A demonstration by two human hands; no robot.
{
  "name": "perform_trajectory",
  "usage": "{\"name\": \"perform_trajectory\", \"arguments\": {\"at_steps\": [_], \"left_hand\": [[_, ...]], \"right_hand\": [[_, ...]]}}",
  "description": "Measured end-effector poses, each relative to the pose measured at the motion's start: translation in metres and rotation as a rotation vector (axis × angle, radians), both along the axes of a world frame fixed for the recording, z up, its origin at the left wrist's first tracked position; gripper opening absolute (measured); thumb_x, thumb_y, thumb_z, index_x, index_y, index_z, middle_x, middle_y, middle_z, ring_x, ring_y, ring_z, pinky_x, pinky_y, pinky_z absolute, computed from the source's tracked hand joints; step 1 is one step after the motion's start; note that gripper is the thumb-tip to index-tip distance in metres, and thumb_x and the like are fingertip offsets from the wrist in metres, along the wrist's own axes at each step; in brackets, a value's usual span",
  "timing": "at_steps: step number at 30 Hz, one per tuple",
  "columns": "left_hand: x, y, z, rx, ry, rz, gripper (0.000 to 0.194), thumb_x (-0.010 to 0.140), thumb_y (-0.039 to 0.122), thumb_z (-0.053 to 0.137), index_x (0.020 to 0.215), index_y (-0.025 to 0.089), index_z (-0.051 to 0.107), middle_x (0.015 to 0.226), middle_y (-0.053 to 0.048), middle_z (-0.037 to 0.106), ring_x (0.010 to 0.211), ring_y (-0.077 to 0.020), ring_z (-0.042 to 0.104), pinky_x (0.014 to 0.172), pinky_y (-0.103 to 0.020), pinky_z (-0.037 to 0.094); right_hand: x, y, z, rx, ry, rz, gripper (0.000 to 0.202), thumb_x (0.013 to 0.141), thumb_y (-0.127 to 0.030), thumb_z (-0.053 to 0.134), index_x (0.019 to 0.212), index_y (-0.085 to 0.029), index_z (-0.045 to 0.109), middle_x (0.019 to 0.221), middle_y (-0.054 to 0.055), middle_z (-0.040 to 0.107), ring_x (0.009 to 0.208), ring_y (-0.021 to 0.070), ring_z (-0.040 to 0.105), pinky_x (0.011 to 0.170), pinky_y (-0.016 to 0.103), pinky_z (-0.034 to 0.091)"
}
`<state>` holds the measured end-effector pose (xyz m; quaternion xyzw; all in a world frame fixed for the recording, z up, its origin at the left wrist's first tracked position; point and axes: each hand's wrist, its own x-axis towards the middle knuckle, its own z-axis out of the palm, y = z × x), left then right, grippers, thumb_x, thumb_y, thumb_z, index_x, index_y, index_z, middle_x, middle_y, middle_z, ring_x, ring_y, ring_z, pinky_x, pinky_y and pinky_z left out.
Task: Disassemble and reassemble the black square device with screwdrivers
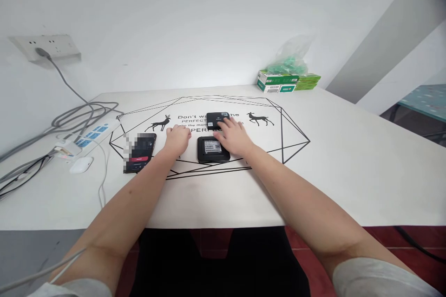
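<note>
On the white table mat, my left hand [177,140] rests with its fingers curled in, and no object shows in it. Further right, my right hand [232,135] is open, its fingers stretched out over the near right edge of a flat black box [213,118] with a small white label. Closer to me lies a black square device [202,152] with rounded corners, a white printed label facing up. The thumb of my right hand is just above this device's far edge; whether they touch I cannot tell.
At left are a smartphone [141,153], a white earbud case [81,164], a power strip [93,135] and coiled grey cables [99,110]. Green and white boxes [278,81] with a plastic bag [291,58] on top stand by the wall. The table's front edge [216,225] is near me.
</note>
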<state>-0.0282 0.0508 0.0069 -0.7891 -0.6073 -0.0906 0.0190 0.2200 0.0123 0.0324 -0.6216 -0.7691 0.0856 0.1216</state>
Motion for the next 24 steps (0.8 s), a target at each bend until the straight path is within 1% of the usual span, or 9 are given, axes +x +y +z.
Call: {"name": "perform_trajectory", "arguments": {"at_steps": [2,3,6,10,12,13,15,17,24], "left_hand": [[0.000,0.001,-0.001,0.002,-0.013,0.019,0.025,0.109,0.020,0.053,0.101,0.023,0.076,0.122,-0.015,0.079,0.127,-0.0380,0.060,0.105,-0.053,0.045],[0.001,0.001,-0.002,0.003,-0.020,0.028,0.023,0.108,0.020,0.054,0.101,0.023,0.076,0.122,-0.016,0.078,0.127,-0.0388,0.060,0.104,-0.054,0.045],[0.003,0.000,-0.003,0.007,-0.045,0.039,0.022,0.107,0.017,0.055,0.101,0.021,0.075,0.124,-0.018,0.077,0.127,-0.0397,0.060,0.105,-0.055,0.046],[0.009,-0.006,0.003,0.011,-0.111,-0.004,0.022,0.109,0.018,0.053,0.105,0.024,0.074,0.127,-0.013,0.076,0.129,-0.0358,0.061,0.109,-0.052,0.047],[0.012,-0.012,0.008,-0.020,-0.226,-0.069,0.021,0.110,0.020,0.053,0.105,0.025,0.073,0.125,-0.010,0.077,0.128,-0.0333,0.063,0.113,-0.053,0.047],[0.013,-0.016,0.012,-0.049,-0.280,-0.134,0.020,0.109,0.020,0.054,0.103,0.026,0.073,0.124,-0.008,0.077,0.126,-0.0314,0.064,0.114,-0.053,0.048],[0.013,-0.024,0.017,-0.150,-0.329,-0.366,0.017,0.107,0.020,0.058,0.100,0.026,0.072,0.124,-0.005,0.077,0.129,-0.0281,0.064,0.116,-0.047,0.050],[0.012,-0.031,0.022,-0.215,-0.334,-0.474,0.016,0.105,0.021,0.061,0.094,0.026,0.072,0.131,-0.005,0.075,0.136,-0.0283,0.061,0.118,-0.045,0.051],[0.006,-0.041,0.032,-0.331,-0.343,-0.518,0.020,0.103,0.018,0.060,0.088,0.026,0.071,0.144,-0.006,0.070,0.146,-0.0289,0.054,0.122,-0.047,0.049]], "right_hand": [[0.006,0.004,0.004,-0.011,-0.045,-0.189,0.056,0.112,-0.042,0.046,0.158,-0.012,0.056,0.178,0.021,0.045,0.172,0.0407,0.031,0.139,0.057,0.028],[0.009,0.005,0.005,-0.062,-0.055,-0.256,0.054,0.111,-0.040,0.047,0.155,-0.011,0.057,0.173,0.024,0.051,0.166,0.0416,0.040,0.134,0.057,0.036],[0.012,0.008,0.004,-0.180,-0.054,-0.320,0.053,0.111,-0.039,0.043,0.153,-0.010,0.057,0.162,0.027,0.060,0.152,0.0417,0.056,0.123,0.055,0.048],[0.010,0.012,-0.001,-0.179,-0.048,-0.289,0.053,0.111,-0.039,0.041,0.152,-0.008,0.056,0.158,0.027,0.063,0.153,0.0400,0.055,0.124,0.051,0.046],[0.010,0.013,-0.003,-0.181,-0.048,-0.283,0.054,0.111,-0.041,0.042,0.151,-0.008,0.057,0.158,0.027,0.063,0.153,0.0405,0.055,0.123,0.051,0.046],[0.010,0.014,-0.004,-0.181,-0.048,-0.281,0.053,0.111,-0.041,0.042,0.150,-0.009,0.057,0.157,0.027,0.063,0.153,0.0403,0.055,0.123,0.051,0.047],[0.011,0.015,-0.005,-0.180,-0.050,-0.281,0.053,0.111,-0.042,0.042,0.150,-0.011,0.057,0.157,0.026,0.064,0.152,0.0396,0.056,0.122,0.051,0.047],[0.011,0.015,-0.005,-0.178,-0.054,-0.283,0.052,0.111,-0.043,0.042,0.149,-0.012,0.058,0.157,0.025,0.064,0.153,0.0394,0.055,0.122,0.051,0.048],[0.009,0.012,-0.001,-0.186,-0.058,-0.285,0.052,0.111,-0.042,0.042,0.149,-0.011,0.058,0.157,0.026,0.064,0.153,0.0392,0.055,0.122,0.050,0.048]]}}
